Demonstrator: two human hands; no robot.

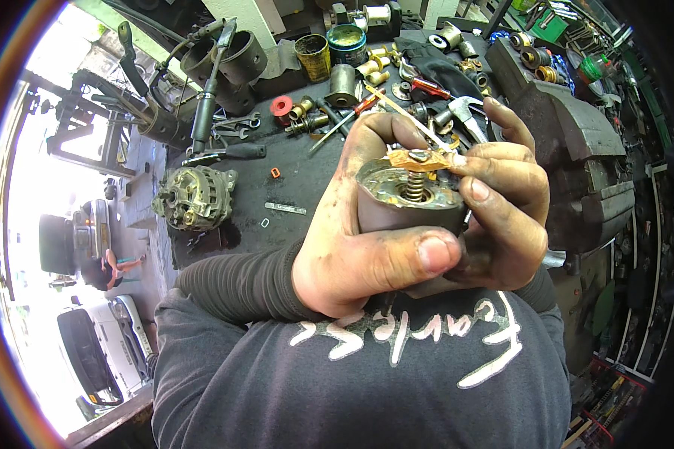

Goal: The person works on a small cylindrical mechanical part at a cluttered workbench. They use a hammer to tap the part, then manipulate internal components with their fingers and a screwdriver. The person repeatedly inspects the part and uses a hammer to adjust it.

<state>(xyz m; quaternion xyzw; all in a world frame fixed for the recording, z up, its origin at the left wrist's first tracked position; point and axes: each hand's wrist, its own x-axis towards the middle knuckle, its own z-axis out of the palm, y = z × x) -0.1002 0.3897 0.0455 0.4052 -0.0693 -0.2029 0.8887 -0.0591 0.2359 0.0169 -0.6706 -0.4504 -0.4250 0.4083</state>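
My left hand [352,262] is wrapped around a short dark metal cylinder [404,217], which looks like a starter solenoid, with its open end facing up. A coil spring [415,185] stands in the cylinder's central hole. Across the top of the spring lies a worn copper-coloured contact plate [404,160] with a metal head in its middle. The fingertips of my right hand [513,198] pinch the plate's right end, while its lower fingers sit beside the cylinder. The cylinder's underside is hidden by my hands.
An alternator [193,197] sits on the dark workbench [254,224] at left. Wrenches [240,129], a red ring [281,106], a claw hammer [468,116] and several metal parts lie further back. Yellow [312,58] and teal [347,45] cans stand behind; a large vise-like block [569,150] is at right.
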